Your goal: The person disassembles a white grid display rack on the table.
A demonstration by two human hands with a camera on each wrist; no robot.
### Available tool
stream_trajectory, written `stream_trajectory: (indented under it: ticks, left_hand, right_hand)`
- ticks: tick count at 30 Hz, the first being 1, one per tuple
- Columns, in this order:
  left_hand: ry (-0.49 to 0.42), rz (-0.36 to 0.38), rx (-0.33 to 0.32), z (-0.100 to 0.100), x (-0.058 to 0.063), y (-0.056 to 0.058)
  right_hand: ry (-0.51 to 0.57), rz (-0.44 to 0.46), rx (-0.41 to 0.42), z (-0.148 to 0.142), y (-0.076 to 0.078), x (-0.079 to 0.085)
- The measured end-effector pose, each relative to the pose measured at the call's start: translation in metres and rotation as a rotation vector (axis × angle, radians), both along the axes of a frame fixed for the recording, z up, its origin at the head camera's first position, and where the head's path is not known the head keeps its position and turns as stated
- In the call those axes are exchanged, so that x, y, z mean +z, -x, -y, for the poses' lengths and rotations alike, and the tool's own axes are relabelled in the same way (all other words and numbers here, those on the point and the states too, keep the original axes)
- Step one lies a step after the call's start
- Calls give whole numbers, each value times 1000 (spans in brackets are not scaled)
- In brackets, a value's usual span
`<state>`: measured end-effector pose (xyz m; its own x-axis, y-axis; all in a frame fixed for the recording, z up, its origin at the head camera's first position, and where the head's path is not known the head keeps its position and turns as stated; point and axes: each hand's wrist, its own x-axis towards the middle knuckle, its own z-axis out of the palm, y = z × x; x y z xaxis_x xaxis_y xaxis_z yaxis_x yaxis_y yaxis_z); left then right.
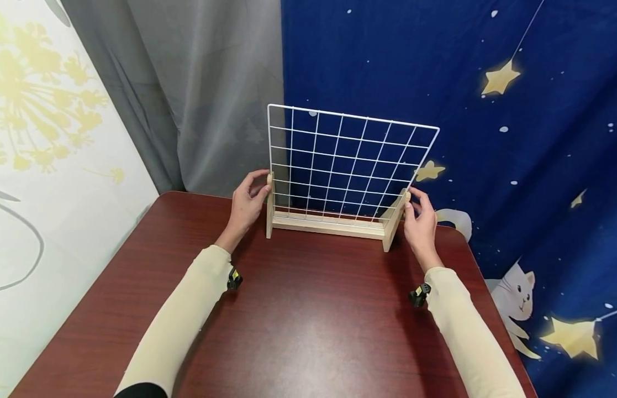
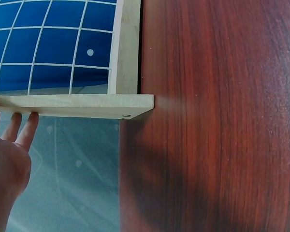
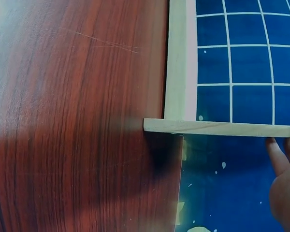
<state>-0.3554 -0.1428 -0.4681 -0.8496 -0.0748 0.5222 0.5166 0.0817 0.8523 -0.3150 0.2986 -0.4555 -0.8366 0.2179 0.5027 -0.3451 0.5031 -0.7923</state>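
Note:
A white wire grid panel [image 1: 341, 157] stands upright in a pale wooden stand [image 1: 333, 225] near the table's far edge, leaning back slightly. My left hand [image 1: 246, 203] is at the stand's left side board [image 2: 82, 102], thumb and forefinger pinching a round wooden knob [image 1: 270, 178] near its top. On the other side, my right hand [image 1: 421, 222] pinches a matching knob [image 1: 408, 196] on the right side board [image 3: 212, 127]. Both wrist views show fingertips against the outer faces of the boards; the knobs are hidden there.
The dark red-brown table [image 1: 298, 320] extends toward me from the stand. Close behind hang a grey curtain [image 1: 223, 83] and a blue curtain [image 1: 368, 55] with stars. A white patterned surface [image 1: 64, 182] borders the table's left side.

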Motion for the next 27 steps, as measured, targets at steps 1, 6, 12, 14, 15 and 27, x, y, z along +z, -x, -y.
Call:
stream_trajectory:
  ticks: [1,6,12,14,15,27]
  left_hand:
    - [3,6,-6,0,0,1]
    - [34,34,-10,0,2,2]
    - [80,31,-10,0,11,-7]
    - [86,17,-23,-1,17,-12]
    - [91,11,-27,-1,20,-14]
    - [189,27,-35,8,3,-1]
  right_hand:
    - [20,1,5,0,-1,1]
    - [91,-15,40,6,-8,11]
    - [80,-20,51,17,-20,23]
    - [87,-27,52,19,-21,25]
    - [88,-31,52,20,-21,25]
    - [66,-5,33,19,-17,21]
